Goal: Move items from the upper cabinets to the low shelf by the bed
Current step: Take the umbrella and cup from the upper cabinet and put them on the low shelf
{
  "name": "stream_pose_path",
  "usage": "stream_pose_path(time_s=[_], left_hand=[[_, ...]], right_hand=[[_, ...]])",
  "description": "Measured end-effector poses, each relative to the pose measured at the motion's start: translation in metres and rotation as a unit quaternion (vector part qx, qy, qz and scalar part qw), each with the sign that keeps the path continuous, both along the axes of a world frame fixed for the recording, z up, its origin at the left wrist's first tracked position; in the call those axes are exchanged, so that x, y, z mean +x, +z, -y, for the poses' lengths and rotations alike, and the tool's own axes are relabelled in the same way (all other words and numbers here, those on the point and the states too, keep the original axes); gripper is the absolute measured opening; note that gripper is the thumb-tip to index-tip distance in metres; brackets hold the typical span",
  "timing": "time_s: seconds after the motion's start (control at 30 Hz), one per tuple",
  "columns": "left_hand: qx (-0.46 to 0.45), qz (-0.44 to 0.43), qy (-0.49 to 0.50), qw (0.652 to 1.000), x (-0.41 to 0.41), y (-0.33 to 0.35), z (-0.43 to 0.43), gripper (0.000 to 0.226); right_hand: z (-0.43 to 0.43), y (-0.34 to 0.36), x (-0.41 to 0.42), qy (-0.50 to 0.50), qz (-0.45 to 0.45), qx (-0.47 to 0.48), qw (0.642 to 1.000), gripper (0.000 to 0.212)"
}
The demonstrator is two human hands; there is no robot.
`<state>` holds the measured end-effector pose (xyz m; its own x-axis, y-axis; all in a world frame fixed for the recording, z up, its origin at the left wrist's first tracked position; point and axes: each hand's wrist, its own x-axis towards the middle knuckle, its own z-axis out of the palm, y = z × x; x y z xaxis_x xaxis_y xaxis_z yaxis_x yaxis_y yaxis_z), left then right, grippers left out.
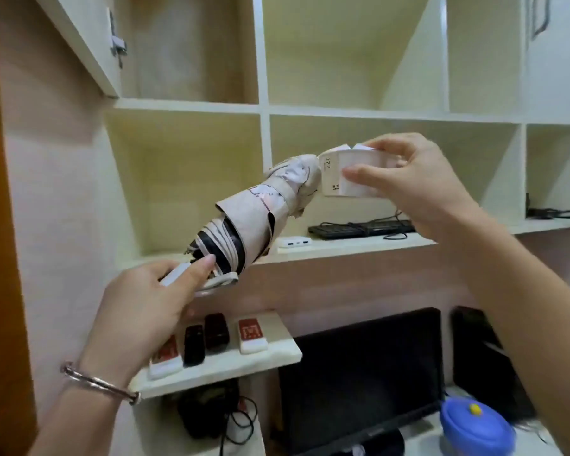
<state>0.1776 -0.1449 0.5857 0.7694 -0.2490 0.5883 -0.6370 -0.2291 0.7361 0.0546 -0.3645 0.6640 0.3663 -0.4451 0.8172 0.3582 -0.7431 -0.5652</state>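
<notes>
Head cam: folded umbrella (244, 222) slants across frame center, in front of cabinet shelves (191, 105). Left hand (145, 307) grips its handle lower left; right hand (415, 182) pinches white paper tag (346, 174) touching its tip, upper right.
</notes>
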Motion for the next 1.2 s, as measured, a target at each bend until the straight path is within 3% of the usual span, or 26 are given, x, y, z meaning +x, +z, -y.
stream_pose_path(time_s=[0.13, 0.23, 0.33, 0.47, 0.6, 0.7, 0.8, 0.9, 1.07, 1.2], left_hand=[[0.015, -0.100, -0.134, 0.986, -0.018, -0.058, 0.028, 0.035], [0.033, -0.216, -0.250, 0.943, -0.043, -0.099, 0.062, 0.044], [0.053, -0.375, -0.367, 0.850, -0.088, -0.140, 0.099, 0.044], [0.102, -0.476, -0.478, 0.731, -0.160, -0.185, 0.139, 0.040], [0.210, -0.481, -0.600, 0.604, -0.244, -0.214, 0.160, 0.066], [0.295, -0.451, -0.659, 0.525, -0.313, -0.231, 0.166, 0.058], [0.342, -0.432, -0.688, 0.473, -0.382, -0.247, 0.166, 0.053], [0.360, -0.427, -0.699, 0.447, -0.446, -0.262, 0.162, 0.034], [0.381, -0.387, -0.709, 0.450, -0.536, -0.295, 0.175, 0.017], [0.394, -0.340, -0.731, 0.441, -0.637, -0.320, 0.187, 0.009]], right_hand=[[0.006, -0.075, -0.066, -0.091, -0.069, 0.026, 0.993, 0.025], [0.009, -0.127, -0.126, -0.178, -0.098, 0.048, 0.978, 0.036], [0.010, -0.173, -0.193, -0.282, -0.106, 0.083, 0.950, 0.038], [-0.008, -0.215, -0.283, -0.406, -0.121, 0.124, 0.897, 0.035], [-0.040, -0.251, -0.371, -0.504, -0.126, 0.155, 0.840, 0.036], [-0.069, -0.278, -0.436, -0.577, -0.126, 0.189, 0.785, 0.038], [-0.105, -0.302, -0.501, -0.645, -0.117, 0.219, 0.723, 0.039], [-0.141, -0.328, -0.558, -0.695, -0.096, 0.251, 0.667, 0.048], [-0.182, -0.372, -0.643, -0.748, -0.032, 0.290, 0.597, 0.052], [-0.206, -0.402, -0.729, -0.792, -0.046, 0.291, 0.534, 0.051]])
